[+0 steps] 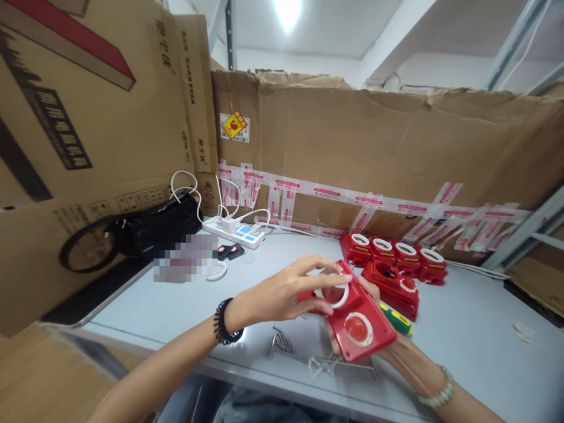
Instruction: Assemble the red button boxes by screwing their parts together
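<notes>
My right hand [370, 289] grips a red panel [352, 306] from beneath and along its far edge, tilted above the table. On the panel's near half sits a red dome [356, 330] with a white rim. My left hand [286, 291] has its fingers curled round a white ring [343, 301] with a clear centre, at the panel's far half. Whether the ring is seated or loose I cannot tell. Behind my right hand lies a green and yellow handle [399, 322], partly hidden. Several screws [284, 342] lie below my left hand.
Red units with white rings [405, 251] line the back right, with another red housing [392, 291] in front. A power strip [247, 235] with white cables and a black bag [176, 223] are at back left. Cardboard walls [317, 141] enclose the table [462, 352].
</notes>
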{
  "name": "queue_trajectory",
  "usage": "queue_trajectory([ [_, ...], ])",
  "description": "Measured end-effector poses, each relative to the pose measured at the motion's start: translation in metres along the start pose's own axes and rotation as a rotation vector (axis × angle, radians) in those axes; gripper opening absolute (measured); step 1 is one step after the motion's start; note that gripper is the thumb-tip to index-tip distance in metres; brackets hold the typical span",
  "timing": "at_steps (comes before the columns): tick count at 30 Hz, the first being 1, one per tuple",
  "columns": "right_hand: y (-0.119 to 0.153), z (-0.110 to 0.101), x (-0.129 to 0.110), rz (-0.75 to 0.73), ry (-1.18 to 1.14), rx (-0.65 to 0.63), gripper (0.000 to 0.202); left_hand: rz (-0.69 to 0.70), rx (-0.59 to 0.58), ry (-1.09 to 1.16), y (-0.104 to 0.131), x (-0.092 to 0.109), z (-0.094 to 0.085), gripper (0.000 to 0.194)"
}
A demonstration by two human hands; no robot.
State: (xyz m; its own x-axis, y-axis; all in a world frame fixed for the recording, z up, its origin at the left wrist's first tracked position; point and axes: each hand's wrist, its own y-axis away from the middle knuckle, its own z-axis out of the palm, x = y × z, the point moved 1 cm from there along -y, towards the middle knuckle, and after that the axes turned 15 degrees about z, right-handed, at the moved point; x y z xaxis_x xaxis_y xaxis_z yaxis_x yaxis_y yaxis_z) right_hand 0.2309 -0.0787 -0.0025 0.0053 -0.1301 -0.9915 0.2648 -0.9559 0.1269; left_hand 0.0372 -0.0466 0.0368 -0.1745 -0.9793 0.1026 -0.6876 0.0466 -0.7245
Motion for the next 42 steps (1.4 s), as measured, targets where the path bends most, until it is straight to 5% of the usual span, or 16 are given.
queue_trajectory([
  [5,0.000,0.011,-0.001,-0.045,-0.100,-0.005,0.048,-0.309,0.198,0.166,0.002,-0.005,0.004,0.073],
  [10,0.000,0.017,0.001,-0.097,0.013,-0.024,0.053,-0.422,0.153,0.249,0.002,-0.002,0.001,0.075],
  [14,-0.001,0.020,-0.001,-0.053,0.015,-0.093,0.052,-0.393,0.120,0.141,0.008,-0.005,-0.012,0.066],
  [18,-0.001,0.018,-0.005,-0.045,-0.050,-0.006,0.056,-0.502,0.216,-0.205,0.028,-0.034,-0.031,0.058],
  [20,0.000,0.015,-0.008,-0.042,-0.053,0.056,0.052,-0.574,0.165,-0.370,0.043,-0.059,-0.037,0.059],
  [25,0.002,0.012,-0.012,-0.053,-0.021,0.092,0.043,-0.718,-0.181,-0.421,0.079,-0.109,-0.030,0.055],
  [32,0.003,0.010,-0.011,-0.075,0.001,0.063,0.042,-0.716,-0.283,-0.321,0.082,-0.118,-0.011,0.049],
  [36,0.004,0.007,-0.011,-0.078,0.030,0.058,0.042,-0.825,-0.244,-0.415,0.092,-0.118,-0.042,0.045],
  [42,0.005,0.003,-0.008,-0.091,0.117,0.042,0.039,-1.128,-0.283,-0.577,0.143,-0.123,-0.099,0.025],
])
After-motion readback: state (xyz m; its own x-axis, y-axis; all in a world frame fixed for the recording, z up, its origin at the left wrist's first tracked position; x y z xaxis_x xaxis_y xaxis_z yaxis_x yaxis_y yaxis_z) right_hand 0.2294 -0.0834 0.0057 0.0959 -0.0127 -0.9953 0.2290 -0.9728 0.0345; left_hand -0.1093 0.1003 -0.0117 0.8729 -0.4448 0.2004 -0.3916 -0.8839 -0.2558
